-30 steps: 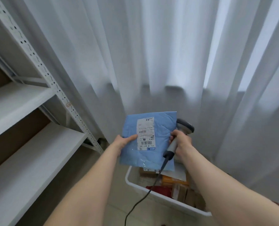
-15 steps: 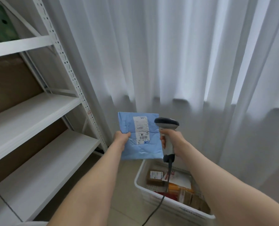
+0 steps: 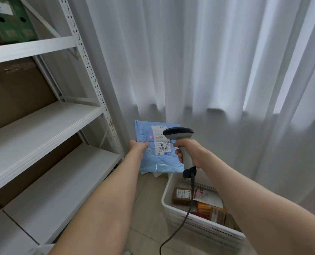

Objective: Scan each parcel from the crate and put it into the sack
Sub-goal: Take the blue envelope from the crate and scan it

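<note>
down by the right forearm, nearest of all, the white crate (image 3: 199, 227) sits on the floor with more parcels (image 3: 182, 196) inside, and the scanner's cable (image 3: 187, 212) hangs across it. further out, the right hand (image 3: 191, 153) is wrapped round the handle of the scanner (image 3: 178, 134), whose head points away and a little left. about level with it, the left hand (image 3: 137, 145) pinches the left edge of the blue parcel (image 3: 162, 161), thumb on the front, holding it upright with its face toward the person. the parcel stands just beyond the scanner, partly hidden by its head, well clear above the crate.

what matters is the aim. the red dot (image 3: 150, 137) lands on bare blue wrapping just left of the label (image 3: 160, 144), whose long side runs up and down. by my reading the scan is under way but off the barcodes, and the beam needs to swing slightly right. i cannot make out the sack for certain. behind everything hangs the pale curtain (image 3: 208, 61).
</note>
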The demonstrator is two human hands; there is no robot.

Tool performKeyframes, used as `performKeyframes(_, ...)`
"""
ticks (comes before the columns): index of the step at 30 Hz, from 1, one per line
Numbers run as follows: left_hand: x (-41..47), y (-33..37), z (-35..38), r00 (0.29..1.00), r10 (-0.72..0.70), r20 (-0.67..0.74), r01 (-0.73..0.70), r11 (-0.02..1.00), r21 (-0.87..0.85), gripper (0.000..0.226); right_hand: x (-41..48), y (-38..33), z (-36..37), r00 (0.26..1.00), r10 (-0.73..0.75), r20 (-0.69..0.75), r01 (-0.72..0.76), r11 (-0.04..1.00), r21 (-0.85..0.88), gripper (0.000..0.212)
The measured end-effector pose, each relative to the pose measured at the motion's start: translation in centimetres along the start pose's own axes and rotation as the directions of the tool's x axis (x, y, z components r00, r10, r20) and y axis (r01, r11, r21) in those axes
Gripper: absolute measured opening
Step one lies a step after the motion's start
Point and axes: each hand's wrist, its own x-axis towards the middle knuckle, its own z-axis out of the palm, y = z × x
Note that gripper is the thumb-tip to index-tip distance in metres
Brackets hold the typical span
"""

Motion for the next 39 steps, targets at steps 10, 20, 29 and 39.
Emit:
performKeyframes(10,0.9,0.2,-2.3,1.000,-0.012,0.025,0.012,1.000,0.023,0.029,-0.3,0.0,2.0,0.999,-0.014,-0.031,0.014,1.000,-0.008,0.005)
performKeyframes(20,2.4,-0.7,-5.8,0.989,-0.060,0.132,0.048,0.995,0.091,0.035,1.6,1.4,3.8,0.975,-0.024,-0.222,0.062,0.983,0.170,0.011)
performKeyframes(29,3.3,-5.2,-12.7,0.995,-0.014,0.095,0.014,1.000,0.006,0.028,2.8,7.2,7.2,0.943,0.198,-0.268,-0.104,0.939,0.328,0.039)
performKeyframes(39,-3.7,-11.2,-22.4,0.964,-0.194,0.181,0.186,0.981,0.059,0.025,-1.4,15.3,14.3,0.959,0.253,-0.129,-0.203,0.929,0.308,0.023)
